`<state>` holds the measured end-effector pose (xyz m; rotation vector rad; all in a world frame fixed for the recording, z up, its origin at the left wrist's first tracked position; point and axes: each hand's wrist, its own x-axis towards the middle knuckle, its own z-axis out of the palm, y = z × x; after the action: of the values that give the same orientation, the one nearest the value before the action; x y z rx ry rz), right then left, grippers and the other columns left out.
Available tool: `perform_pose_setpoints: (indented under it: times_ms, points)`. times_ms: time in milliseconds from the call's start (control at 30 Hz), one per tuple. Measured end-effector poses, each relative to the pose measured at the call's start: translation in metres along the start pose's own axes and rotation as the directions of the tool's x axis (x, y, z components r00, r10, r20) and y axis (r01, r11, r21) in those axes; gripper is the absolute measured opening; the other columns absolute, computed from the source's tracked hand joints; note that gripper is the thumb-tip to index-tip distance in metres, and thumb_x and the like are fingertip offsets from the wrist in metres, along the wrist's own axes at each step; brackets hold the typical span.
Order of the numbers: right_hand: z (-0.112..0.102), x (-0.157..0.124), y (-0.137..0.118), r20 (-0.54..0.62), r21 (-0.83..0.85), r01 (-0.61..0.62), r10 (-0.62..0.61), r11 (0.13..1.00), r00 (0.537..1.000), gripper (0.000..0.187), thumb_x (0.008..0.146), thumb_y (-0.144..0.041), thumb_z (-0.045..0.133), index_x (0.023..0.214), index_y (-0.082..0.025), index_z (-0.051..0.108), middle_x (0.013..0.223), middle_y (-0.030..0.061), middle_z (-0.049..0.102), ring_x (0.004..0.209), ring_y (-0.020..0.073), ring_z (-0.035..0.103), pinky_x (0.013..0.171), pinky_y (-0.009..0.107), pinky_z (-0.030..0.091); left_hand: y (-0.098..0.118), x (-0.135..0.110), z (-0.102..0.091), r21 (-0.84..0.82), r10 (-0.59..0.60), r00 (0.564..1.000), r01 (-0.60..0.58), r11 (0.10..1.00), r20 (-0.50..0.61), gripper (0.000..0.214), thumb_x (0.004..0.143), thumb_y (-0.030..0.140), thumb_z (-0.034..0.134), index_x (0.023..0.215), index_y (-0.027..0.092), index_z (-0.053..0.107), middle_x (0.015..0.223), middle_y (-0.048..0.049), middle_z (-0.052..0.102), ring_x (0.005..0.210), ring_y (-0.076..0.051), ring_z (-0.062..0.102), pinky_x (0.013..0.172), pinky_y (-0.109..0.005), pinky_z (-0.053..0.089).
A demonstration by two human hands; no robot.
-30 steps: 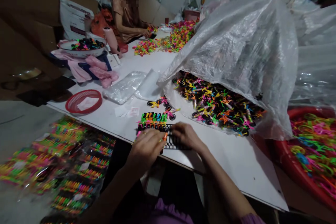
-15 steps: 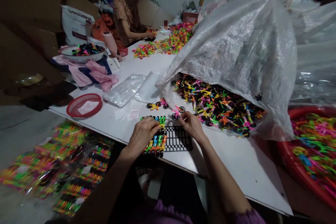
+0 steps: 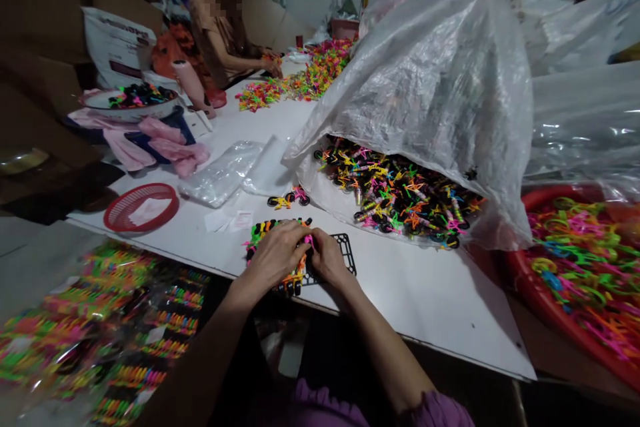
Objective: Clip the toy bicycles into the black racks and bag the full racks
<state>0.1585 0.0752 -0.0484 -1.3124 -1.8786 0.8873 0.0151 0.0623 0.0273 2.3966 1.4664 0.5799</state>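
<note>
A black plastic grid rack (image 3: 347,255) lies near the table's front edge, its left part filled with a row of colourful toy bicycles (image 3: 259,232). My left hand (image 3: 277,252) is closed over that row, its fingertips and thumb meeting at a pink toy bicycle (image 3: 309,239). From the other side, my right hand (image 3: 327,259) pinches the same pink bicycle against the rack. Most of this bicycle is hidden by my fingers. Just beyond the rack, a yellow toy bicycle (image 3: 280,201) and another pink one (image 3: 301,195) lie on the table.
A large clear bag (image 3: 420,67) spills toy bicycles to the right. Red tub (image 3: 517,267) of coloured parts stands far right. Red basket (image 3: 113,217), plastic sleeves (image 3: 220,170) and basin (image 3: 165,107) are left. Packed bicycles (image 3: 130,347) lie below. Another person (image 3: 215,40) works behind.
My right hand has brought the pink toy bicycle left and down to the rack, beside my left hand. The view has shifted slightly to the right.
</note>
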Motion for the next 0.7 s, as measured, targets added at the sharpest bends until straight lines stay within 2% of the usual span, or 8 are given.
perform_pose_setpoints:
  times_ms: [67,233,333,433,500,600,633,700]
  points:
    - [0.001,0.0,0.001,0.03,-0.053,-0.004,0.005,0.999,1.0,0.019,0.072,-0.011,0.042,0.085,-0.017,0.054,0.078,0.0034,0.06,0.07,0.0149,0.052,0.064,0.024,0.038,0.0,0.001,0.005,-0.03,-0.02,1.0,0.02,0.999,0.002,0.019,0.083,0.022,0.054,0.099,0.016,0.062,0.09,-0.006,0.064,0.088,-0.02,0.057,0.08,-0.034,0.045]
    - [-0.011,-0.007,-0.002,0.026,-0.018,-0.081,0.082,0.997,0.996,0.016,0.073,-0.012,0.045,0.086,-0.018,0.053,0.078,0.0015,0.062,0.069,0.0141,0.054,0.063,0.022,0.038,-0.005,-0.006,0.006,-0.124,-0.033,0.996,0.022,0.992,-0.085,0.027,0.081,0.031,0.058,0.103,0.018,0.059,0.094,-0.0054,0.063,0.089,-0.019,0.057,0.079,-0.033,0.045]
    - [-0.025,-0.011,-0.015,0.013,-0.175,-0.099,0.103,0.98,0.995,0.016,0.077,-0.016,0.046,0.092,-0.018,0.052,0.079,0.0032,0.062,0.07,0.0161,0.055,0.063,0.024,0.038,0.001,-0.003,-0.001,-0.228,-0.122,0.975,0.078,0.97,-0.186,0.042,0.075,0.039,0.064,0.11,0.017,0.056,0.105,-0.0074,0.06,0.097,-0.02,0.056,0.085,-0.034,0.045]
    - [-0.039,-0.016,-0.034,0.024,-0.332,-0.043,0.054,0.942,0.998,0.019,0.083,-0.02,0.043,0.098,-0.017,0.052,0.088,0.0066,0.061,0.078,0.0184,0.057,0.066,0.026,0.039,0.012,0.008,-0.004,-0.331,-0.253,0.953,0.188,0.925,-0.166,0.054,0.068,0.039,0.069,0.115,0.018,0.054,0.113,-0.008,0.059,0.103,-0.022,0.055,0.091,-0.037,0.043]
    - [-0.048,-0.02,-0.045,0.009,-0.36,0.003,0.0,0.933,1.0,0.02,0.085,-0.021,0.042,0.101,-0.018,0.053,0.092,0.007,0.06,0.082,0.0181,0.056,0.069,0.026,0.04,0.02,0.015,-0.001,-0.475,-0.322,0.939,0.23,0.85,-0.121,0.047,0.071,0.035,0.065,0.113,0.019,0.055,0.112,-0.0065,0.06,0.102,-0.021,0.056,0.091,-0.036,0.043]
    - [-0.058,-0.028,-0.054,-0.042,-0.307,0.025,-0.04,0.951,0.998,0.019,0.088,-0.025,0.042,0.1,-0.02,0.056,0.09,0.0056,0.058,0.078,0.0156,0.056,0.068,0.024,0.041,0.027,0.023,0.003,-0.727,-0.417,0.905,0.227,0.647,-0.089,0.04,0.073,0.03,0.062,0.111,0.018,0.056,0.096,-0.0038,0.064,0.088,-0.016,0.06,0.079,-0.03,0.047]
    - [-0.06,-0.03,-0.054,-0.058,-0.272,0.027,-0.045,0.962,0.997,0.018,0.087,-0.026,0.044,0.099,-0.02,0.057,0.089,0.0051,0.058,0.076,0.015,0.056,0.068,0.024,0.041,0.029,0.024,0.002,-0.774,-0.428,0.901,0.225,0.591,-0.065,0.043,0.071,0.03,0.063,0.112,0.017,0.055,0.091,-0.0029,0.064,0.083,-0.015,0.06,0.075,-0.028,0.048]
    - [-0.063,-0.035,-0.054,-0.078,-0.194,0.03,-0.046,0.98,0.996,0.016,0.085,-0.028,0.05,0.096,-0.021,0.059,0.085,0.0041,0.058,0.072,0.0141,0.055,0.066,0.023,0.041,0.034,0.025,-0.001,-0.804,-0.426,0.905,0.257,0.536,0.006,0.05,0.065,0.028,0.068,0.112,0.017,0.054,0.088,-0.0021,0.062,0.08,-0.014,0.059,0.071,-0.026,0.047]
